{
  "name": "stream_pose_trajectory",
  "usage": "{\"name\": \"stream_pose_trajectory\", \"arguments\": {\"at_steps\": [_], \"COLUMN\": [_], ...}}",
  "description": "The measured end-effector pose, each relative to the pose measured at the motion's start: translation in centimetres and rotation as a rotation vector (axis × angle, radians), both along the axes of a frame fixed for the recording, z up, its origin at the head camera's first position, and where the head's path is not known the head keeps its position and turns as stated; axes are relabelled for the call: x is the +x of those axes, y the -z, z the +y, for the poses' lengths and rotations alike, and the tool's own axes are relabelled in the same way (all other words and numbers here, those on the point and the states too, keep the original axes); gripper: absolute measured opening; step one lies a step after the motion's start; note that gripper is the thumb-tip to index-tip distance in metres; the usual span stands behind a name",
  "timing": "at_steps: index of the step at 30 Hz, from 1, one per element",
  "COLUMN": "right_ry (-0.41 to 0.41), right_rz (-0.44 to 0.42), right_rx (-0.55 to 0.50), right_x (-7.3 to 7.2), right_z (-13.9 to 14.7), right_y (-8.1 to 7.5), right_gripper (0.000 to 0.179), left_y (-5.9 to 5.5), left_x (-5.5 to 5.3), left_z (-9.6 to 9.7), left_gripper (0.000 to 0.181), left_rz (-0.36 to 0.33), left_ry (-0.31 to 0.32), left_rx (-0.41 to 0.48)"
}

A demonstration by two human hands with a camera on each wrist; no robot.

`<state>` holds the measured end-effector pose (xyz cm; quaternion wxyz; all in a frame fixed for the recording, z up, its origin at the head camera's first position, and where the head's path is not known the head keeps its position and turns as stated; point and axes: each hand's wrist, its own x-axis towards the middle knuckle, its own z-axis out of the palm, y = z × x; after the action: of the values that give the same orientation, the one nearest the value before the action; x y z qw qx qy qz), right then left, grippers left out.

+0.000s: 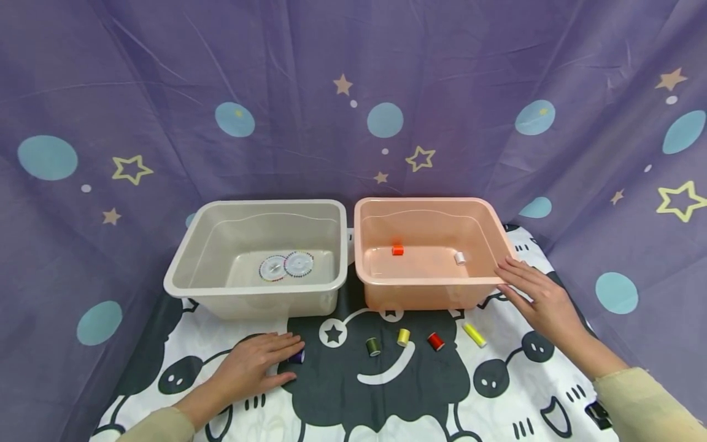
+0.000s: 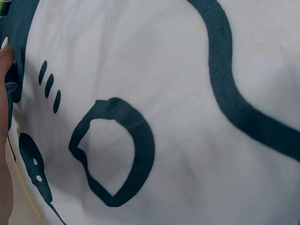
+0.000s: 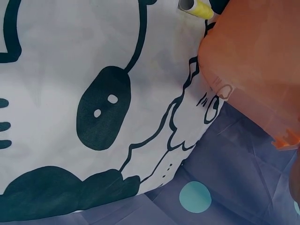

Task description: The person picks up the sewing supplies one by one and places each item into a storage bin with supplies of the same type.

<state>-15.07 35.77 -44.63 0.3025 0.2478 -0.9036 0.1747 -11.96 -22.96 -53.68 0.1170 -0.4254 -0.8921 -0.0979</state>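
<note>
Spools point(image 1: 397, 250) in bin point(image 1: 425, 294), head view only

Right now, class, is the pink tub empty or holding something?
Holding something: an orange spool and a white spool lie inside the pink tub.

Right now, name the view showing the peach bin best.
The head view: there the peach bin shows almost whole, inside included. The right wrist view catches only part of it, cut by the frame edge; the left wrist view shows none.
</note>
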Motion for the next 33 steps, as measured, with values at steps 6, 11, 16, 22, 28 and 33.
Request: {"name": "stream_pose_trajectory", "arguments": {"at_steps": [6, 11, 16, 22, 28, 33], "right_ry": [0.017, 0.024, 0.023, 0.018, 0.057, 0.068], "right_rz": [-0.006, -0.019, -0.021, -0.025, -0.021, -0.025], "right_rx": [0.002, -0.005, -0.02, -0.049, -0.062, -0.078], "right_x": [0.1, 0.1, 0.1, 0.3, 0.4, 0.4], "right_z": [0.0, 0.1, 0.1, 0.0, -0.3, -0.5], "right_y": [0.2, 0.4, 0.5, 0.6, 0.8, 0.9], "right_gripper": [0.064, 0.063, 0.061, 0.04, 0.056, 0.05], "left_y": [0.4, 0.5, 0.8, 1.0, 1.2, 1.2], "left_x": [0.1, 0.2, 0.1, 0.1, 0.1, 0.2], "left_z": [0.0, 0.0, -0.1, -0.1, 0.0, 0.1], "left_gripper": [0.057, 0.056, 0.056, 0.057, 0.056, 0.056], "left_rz": [-0.034, -0.049, -0.036, -0.021, -0.023, -0.036], "left_ry": [-0.028, -0.042, -0.038, -0.032, -0.037, -0.05], "left_rx": [-0.025, -0.03, -0.018, -0.024, -0.042, -0.058]}}
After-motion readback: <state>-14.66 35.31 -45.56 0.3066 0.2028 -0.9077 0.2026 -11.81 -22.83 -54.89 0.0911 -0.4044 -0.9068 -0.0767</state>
